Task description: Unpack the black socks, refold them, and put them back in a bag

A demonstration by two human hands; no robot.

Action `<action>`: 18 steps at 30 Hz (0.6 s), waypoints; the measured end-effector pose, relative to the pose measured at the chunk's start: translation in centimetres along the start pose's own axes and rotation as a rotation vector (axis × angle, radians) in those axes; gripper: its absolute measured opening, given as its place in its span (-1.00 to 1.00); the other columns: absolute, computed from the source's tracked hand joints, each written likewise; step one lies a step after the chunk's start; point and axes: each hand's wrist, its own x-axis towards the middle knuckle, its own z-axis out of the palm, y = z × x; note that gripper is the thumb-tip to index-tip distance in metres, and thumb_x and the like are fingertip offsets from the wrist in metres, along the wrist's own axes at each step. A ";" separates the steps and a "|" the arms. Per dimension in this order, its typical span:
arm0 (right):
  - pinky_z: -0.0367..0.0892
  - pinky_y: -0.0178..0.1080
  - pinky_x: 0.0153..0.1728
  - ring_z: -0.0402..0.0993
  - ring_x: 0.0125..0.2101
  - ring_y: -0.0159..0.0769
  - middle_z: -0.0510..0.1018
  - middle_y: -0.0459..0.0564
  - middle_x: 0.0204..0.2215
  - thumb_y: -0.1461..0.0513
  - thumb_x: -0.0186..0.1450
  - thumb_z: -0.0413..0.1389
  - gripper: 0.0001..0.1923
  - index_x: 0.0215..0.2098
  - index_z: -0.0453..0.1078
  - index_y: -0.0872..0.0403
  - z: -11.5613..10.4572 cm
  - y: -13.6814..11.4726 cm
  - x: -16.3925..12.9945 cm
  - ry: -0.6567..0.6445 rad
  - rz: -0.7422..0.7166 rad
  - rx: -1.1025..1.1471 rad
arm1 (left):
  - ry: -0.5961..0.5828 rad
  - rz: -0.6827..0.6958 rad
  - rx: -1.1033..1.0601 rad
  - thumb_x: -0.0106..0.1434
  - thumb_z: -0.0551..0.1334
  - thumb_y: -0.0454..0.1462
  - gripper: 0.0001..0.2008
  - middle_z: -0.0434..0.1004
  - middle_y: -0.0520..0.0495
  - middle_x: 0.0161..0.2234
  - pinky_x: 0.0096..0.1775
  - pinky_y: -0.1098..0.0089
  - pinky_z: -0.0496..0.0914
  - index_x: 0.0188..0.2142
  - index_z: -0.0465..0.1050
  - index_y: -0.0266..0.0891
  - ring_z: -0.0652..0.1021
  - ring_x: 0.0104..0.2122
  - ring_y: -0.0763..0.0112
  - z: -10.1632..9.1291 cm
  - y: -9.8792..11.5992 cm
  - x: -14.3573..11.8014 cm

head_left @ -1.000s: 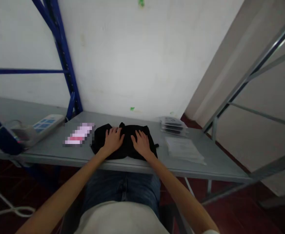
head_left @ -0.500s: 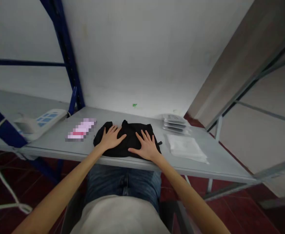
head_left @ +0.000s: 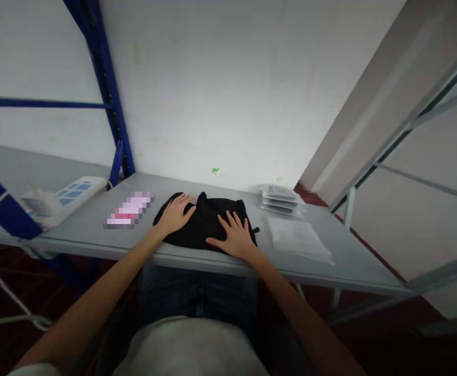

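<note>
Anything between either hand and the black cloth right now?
Nothing visible. The left hand lies flat on the black cloth's left part, and the right hand lies flat on its right part, both in direct contact. The stacked packets and white sheets lie off to the right, apart.

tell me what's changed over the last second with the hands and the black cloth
The left hand slid outward to the far left edge of the black cloth; the right hand drew back toward the near right edge. Both stay flat on it, gripping nothing. The clear bags and power strip kept their places.
</note>
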 end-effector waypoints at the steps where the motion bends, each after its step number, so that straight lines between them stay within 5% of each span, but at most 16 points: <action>1: -0.30 0.38 0.38 -0.28 0.50 0.17 -0.07 0.16 0.52 -0.48 0.21 -0.06 0.13 0.51 0.03 -0.04 0.0 0.0 0.1 0.003 0.003 0.002 | 0.022 0.014 0.012 0.50 -0.06 -0.05 -0.44 0.33 -0.28 0.36 0.39 -0.02 0.10 0.31 0.34 -0.29 0.22 0.42 0.10 -0.1 -0.1 -0.2; 10: -0.28 0.38 0.38 -0.27 0.50 0.16 -0.11 0.18 0.52 -0.42 0.30 -0.07 0.05 0.52 0.01 -0.01 -0.9 0.3 -0.5 -0.005 -0.005 -0.012 | -0.030 0.037 0.166 0.47 0.01 0.02 -0.39 0.18 -0.27 0.43 0.39 -0.20 0.00 0.38 0.25 -0.22 0.07 0.47 -0.02 -1.0 0.8 -3.3; 18: -0.28 0.29 0.42 -0.24 0.50 0.08 -0.03 0.10 0.51 -0.35 0.39 -0.13 -0.09 0.52 0.01 -0.06 -1.3 1.6 -3.3 -0.018 -0.096 -0.041 | -0.058 0.003 0.160 0.48 -0.04 -0.02 -0.39 0.19 -0.26 0.43 0.39 -0.13 0.05 0.39 0.24 -0.25 0.08 0.47 0.02 -0.6 0.9 -3.6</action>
